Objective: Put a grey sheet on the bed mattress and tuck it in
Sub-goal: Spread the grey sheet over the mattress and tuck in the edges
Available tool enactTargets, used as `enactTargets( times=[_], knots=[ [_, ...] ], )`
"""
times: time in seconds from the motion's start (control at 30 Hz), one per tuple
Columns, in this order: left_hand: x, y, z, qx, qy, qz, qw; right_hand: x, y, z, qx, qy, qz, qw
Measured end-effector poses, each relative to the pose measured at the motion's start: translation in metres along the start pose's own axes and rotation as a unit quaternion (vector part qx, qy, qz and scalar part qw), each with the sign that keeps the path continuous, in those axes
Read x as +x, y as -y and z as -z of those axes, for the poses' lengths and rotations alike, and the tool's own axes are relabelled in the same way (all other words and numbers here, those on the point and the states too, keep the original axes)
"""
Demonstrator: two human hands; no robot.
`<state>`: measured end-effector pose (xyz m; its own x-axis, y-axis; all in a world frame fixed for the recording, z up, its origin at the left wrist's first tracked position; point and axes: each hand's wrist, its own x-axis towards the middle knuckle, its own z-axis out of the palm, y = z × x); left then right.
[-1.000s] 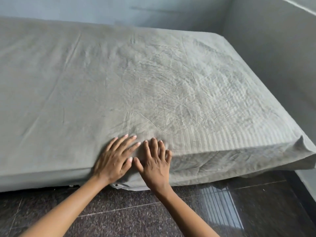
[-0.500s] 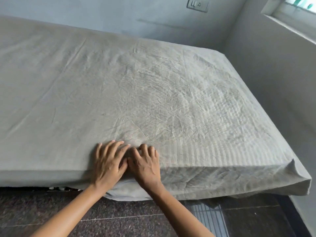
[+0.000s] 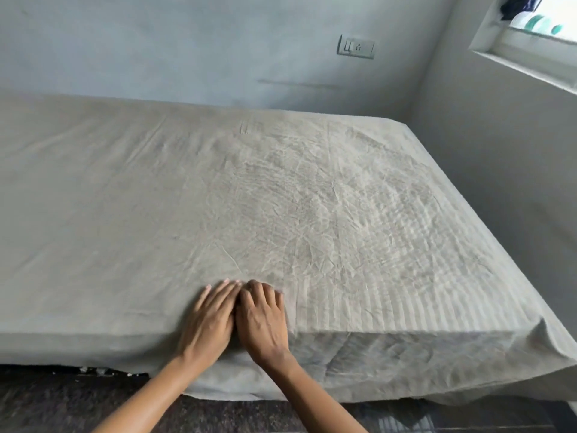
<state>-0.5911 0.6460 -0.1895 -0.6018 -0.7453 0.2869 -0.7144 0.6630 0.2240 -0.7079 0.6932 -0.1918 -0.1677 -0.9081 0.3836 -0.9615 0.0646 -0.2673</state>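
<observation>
A grey sheet [image 3: 281,198] covers the whole top of the bed mattress, creased and rippled toward the right end. Along the near side it hangs loose over the mattress edge, and its hem [image 3: 249,392] reaches the floor below my wrists. My left hand [image 3: 209,320] lies flat on the sheet at the near edge, fingers straight and together. My right hand [image 3: 263,320] presses down right beside it, touching it, with the fingers bent at the tips against the cloth. The mattress itself is hidden under the sheet.
The bed stands in a corner: a wall with a switch plate [image 3: 356,46] runs behind it and another wall with a window ledge [image 3: 524,57] closes the right side. Dark tiled floor [image 3: 62,401] lies at my feet. The sheet's right near corner [image 3: 552,345] sticks out in a fold.
My hands have drawn closer together and now touch side by side. The fingers of my right hand have curled in. My view has lifted, bringing the wall and window in.
</observation>
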Motion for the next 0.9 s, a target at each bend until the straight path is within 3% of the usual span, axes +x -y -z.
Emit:
enactTargets(
  times=[0.13,0.4,0.63,0.8,0.9],
  knots=[
    [-0.001,0.005,-0.009,0.019,-0.008,-0.018,1.0,-0.004,-0.001,-0.013,-0.003,-0.006,-0.011,1.0],
    [-0.002,0.009,-0.029,-0.011,-0.124,-0.034,0.992,-0.009,-0.004,-0.024,-0.014,-0.059,-0.004,0.998],
    [-0.01,0.013,-0.041,-0.013,-0.182,-0.047,0.982,-0.016,-0.004,-0.037,-0.073,-0.11,0.019,0.991],
    [-0.014,0.013,-0.041,-0.014,-0.196,-0.047,0.979,-0.021,0.0,-0.046,-0.088,-0.149,-0.003,0.985],
    [-0.017,0.013,-0.039,-0.012,-0.179,-0.048,0.983,-0.027,0.007,-0.046,-0.083,-0.117,-0.039,0.989]
  ],
)
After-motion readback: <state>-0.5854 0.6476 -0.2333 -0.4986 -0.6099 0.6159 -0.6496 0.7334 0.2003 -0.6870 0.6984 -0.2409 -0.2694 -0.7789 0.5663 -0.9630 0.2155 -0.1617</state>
